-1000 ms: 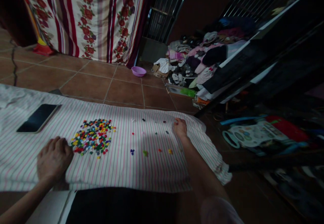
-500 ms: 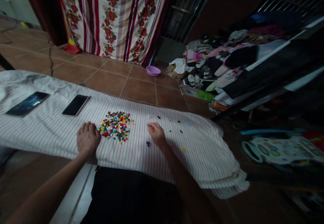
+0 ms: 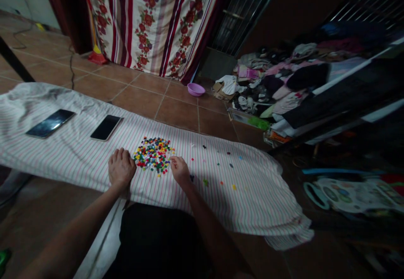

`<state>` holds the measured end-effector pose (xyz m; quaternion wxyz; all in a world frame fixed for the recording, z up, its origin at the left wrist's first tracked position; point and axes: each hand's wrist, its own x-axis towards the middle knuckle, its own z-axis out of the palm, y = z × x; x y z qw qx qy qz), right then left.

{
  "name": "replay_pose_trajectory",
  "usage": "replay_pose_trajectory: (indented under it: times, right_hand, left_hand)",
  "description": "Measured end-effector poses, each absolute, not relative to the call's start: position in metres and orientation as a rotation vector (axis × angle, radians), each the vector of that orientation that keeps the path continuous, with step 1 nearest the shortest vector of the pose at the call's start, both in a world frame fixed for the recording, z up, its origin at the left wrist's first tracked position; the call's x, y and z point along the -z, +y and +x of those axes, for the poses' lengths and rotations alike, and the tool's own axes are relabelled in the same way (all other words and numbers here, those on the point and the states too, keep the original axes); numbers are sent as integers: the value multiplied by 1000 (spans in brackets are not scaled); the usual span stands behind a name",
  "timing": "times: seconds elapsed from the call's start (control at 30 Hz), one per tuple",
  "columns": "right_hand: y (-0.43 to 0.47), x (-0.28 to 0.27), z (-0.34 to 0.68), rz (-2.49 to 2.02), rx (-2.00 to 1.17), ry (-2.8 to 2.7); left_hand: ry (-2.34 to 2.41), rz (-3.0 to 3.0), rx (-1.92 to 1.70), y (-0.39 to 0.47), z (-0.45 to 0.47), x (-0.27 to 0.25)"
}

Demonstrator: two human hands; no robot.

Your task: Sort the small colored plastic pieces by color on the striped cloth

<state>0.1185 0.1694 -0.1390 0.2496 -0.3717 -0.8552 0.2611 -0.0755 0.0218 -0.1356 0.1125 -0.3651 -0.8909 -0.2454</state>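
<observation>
A heap of small colourful beads [image 3: 153,155] lies on the striped cloth [image 3: 217,211]. My left hand [image 3: 122,167] rests on the cloth with its fingers laid flat, just left of the heap. At the heap's right edge is my right hand [image 3: 179,171], its thumb and fingers drawn together; anything between them is too small to make out. Farther right, little groups of beads lie apart by colour, among them green pieces [image 3: 205,182], a yellow group [image 3: 234,187], a red bead [image 3: 192,159] and dark blue pieces [image 3: 192,178] partly behind my right wrist.
A phone [image 3: 106,127] and a larger dark tablet-like device [image 3: 50,123] lie on the cloth at left. Beyond its far edge, a purple basin [image 3: 196,89] stands on the tiled floor. Clothes [image 3: 277,77] are piled at right, and a flowered curtain [image 3: 154,22] hangs behind.
My right hand has moved left, from among the separate beads to the heap's edge. A red bead and green pieces formerly covered by that hand and arm now show. My left hand stays beside the heap.
</observation>
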Motion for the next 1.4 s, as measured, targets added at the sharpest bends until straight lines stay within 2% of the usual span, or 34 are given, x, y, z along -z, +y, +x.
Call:
replay_pose_trajectory:
  times: [0.37, 1.4]
  right_hand:
    - [156, 127, 104, -1239, -468, -2529]
    - [135, 130, 94, -1429, -400, -2305]
  left_hand:
    - [-2637, -1075, 744, 20, -73, 126]
    - [-2625, -1126, 720, 16, -67, 113]
